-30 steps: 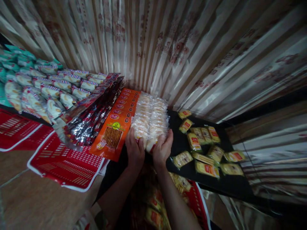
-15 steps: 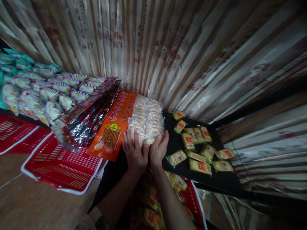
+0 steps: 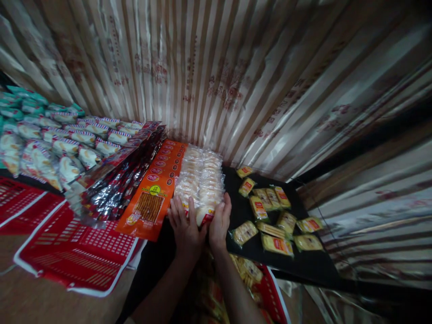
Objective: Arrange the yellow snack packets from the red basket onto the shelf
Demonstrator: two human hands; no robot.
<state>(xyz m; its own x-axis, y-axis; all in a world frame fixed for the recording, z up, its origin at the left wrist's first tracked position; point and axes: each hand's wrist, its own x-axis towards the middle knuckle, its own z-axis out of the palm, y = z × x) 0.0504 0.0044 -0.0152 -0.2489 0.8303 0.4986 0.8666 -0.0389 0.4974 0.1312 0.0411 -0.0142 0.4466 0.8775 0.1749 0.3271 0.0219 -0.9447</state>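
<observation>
Forearms forward: your left hand (image 3: 186, 230) spreads over the white packets' (image 3: 200, 180) near end, right hand (image 3: 220, 222) cupped at their near-right corner; neither grasp closed.

Both hands (image 3: 186, 230) against white wrapped snacks (image 3: 211, 180)

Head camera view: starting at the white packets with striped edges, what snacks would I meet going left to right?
White striped packets, shiny dark-red packets, orange packet, white snacks in clear wrap, yellow packets.
</observation>
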